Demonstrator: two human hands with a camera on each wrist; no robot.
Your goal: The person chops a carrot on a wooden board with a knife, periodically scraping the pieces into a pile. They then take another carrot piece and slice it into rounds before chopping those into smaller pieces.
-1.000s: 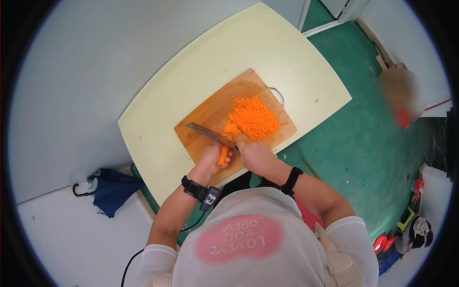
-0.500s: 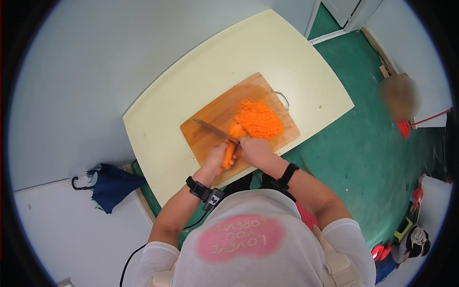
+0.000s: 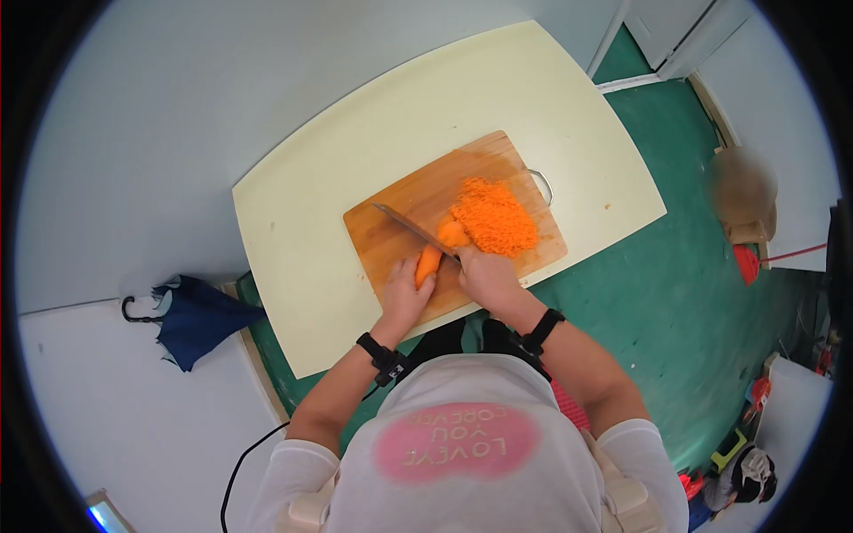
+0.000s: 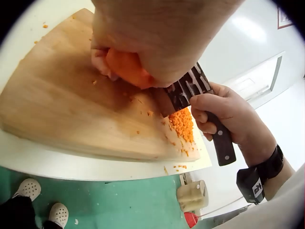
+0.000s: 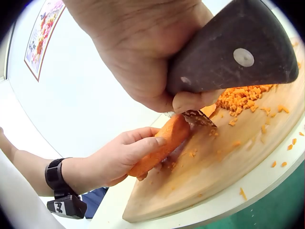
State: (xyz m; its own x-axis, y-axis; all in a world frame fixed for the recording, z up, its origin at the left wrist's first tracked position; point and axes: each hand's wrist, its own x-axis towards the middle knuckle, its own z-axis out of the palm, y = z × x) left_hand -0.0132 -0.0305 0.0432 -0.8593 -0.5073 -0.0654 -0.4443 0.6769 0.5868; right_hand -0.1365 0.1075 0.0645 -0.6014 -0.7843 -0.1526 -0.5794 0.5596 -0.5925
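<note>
My left hand point(image 3: 407, 291) holds a peeled carrot point(image 3: 428, 266) at the near side of a wooden cutting board point(image 3: 378, 238), thumb on one side and fingers on the other. My right hand point(image 3: 487, 277) grips the dark riveted handle point(image 5: 228, 52) of a wide-bladed kitchen knife point(image 3: 409, 227). Its blade crosses the far end of the carrot and points to the upper left. Just beyond the blade lie cut carrot pieces point(image 3: 454, 234), beside a heap of finely chopped carrot point(image 3: 498, 220).
The board lies on a pale yellow table point(image 3: 311, 195), its metal handle point(image 3: 543, 186) at the right end. Carrot crumbs point(image 5: 284, 164) are scattered by the board's edge. A blue umbrella point(image 3: 203, 322) is left of the table. Another person, blurred, is at the far right.
My left hand has turned and shifted its hold, now lying more over the carrot. The knife stays at the carrot's end in my right hand. The head view has shifted slightly.
</note>
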